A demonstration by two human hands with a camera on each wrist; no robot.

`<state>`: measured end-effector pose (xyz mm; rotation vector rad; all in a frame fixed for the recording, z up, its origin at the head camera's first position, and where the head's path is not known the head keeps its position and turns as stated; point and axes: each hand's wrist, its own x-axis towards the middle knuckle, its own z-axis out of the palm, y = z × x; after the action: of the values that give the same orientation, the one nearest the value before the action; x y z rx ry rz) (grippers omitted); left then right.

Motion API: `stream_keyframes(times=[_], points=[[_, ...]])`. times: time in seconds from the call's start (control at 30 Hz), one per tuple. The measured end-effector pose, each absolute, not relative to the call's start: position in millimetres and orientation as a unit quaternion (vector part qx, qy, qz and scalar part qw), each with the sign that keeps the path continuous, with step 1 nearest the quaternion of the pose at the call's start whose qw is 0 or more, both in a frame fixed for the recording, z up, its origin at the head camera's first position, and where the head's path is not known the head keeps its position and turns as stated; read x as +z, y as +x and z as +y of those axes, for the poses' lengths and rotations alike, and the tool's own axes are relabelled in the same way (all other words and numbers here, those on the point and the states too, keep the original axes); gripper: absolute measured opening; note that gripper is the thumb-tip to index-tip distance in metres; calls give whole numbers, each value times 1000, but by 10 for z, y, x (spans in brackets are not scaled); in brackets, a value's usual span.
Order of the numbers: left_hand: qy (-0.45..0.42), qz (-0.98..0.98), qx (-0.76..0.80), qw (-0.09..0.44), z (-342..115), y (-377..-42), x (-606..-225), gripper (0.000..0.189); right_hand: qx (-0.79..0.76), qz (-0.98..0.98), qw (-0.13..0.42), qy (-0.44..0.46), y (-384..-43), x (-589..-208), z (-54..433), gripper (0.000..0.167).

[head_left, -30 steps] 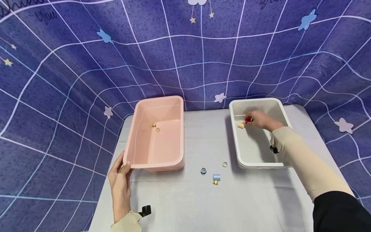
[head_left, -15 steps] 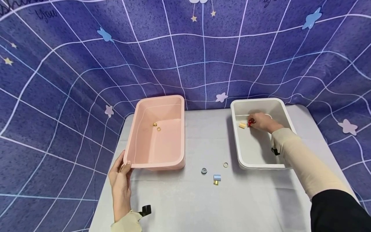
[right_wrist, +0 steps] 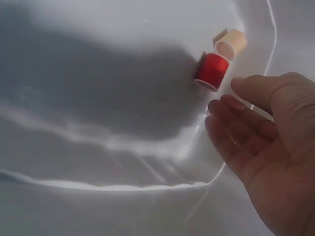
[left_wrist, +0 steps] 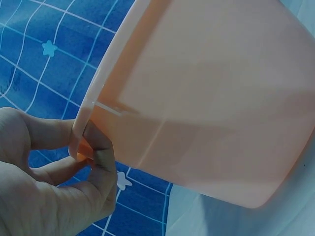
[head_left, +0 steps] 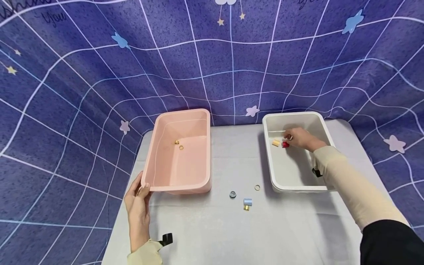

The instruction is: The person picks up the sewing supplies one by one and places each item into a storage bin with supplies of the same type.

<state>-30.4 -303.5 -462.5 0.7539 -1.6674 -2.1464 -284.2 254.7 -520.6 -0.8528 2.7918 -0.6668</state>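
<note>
My left hand (head_left: 137, 209) grips the near left corner of the pink plastic bin (head_left: 210, 158), its thumb and fingers pinching the rim in the left wrist view. Inside the off-white bin (head_left: 270, 167), a red thread spool (right_wrist: 213, 71) lies on its side against a cream thread spool (right_wrist: 232, 43). My right hand (right_wrist: 275, 132) hovers just beside the red spool, fingers loosely bent and nothing between them. In the head view that hand reaches in over the bin's far end.
On the white tabletop (head_left: 205, 235) between the bins lie a blue spool (head_left: 247, 202), a small gold-coloured piece (head_left: 246, 208), a dark metallic round piece (head_left: 233, 194) and a thin ring (head_left: 257, 187). The pink bin holds a gold ring (head_left: 181, 147) and a small gold piece (head_left: 177, 142).
My right hand has set the red spool down beside the cream one and let go of it. The left hand keeps its grip on the pink bin.
</note>
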Motion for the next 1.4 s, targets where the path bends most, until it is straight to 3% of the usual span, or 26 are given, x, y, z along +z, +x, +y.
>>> stream_keyframes(times=[0.67,1.03,1.4], points=[[265,-594,-741,166,-3032,-331,-4634,55,-258,921,93,-275,-2689,-4870,2478,23],[261,-588,-747,166,-3025,-319,-4635,56,-272,918,59,-283,-2453,-4422,2364,22],[257,-582,-753,167,-3018,-319,-4625,56,-302,906,-16,-297,-2089,-4078,2280,22]])
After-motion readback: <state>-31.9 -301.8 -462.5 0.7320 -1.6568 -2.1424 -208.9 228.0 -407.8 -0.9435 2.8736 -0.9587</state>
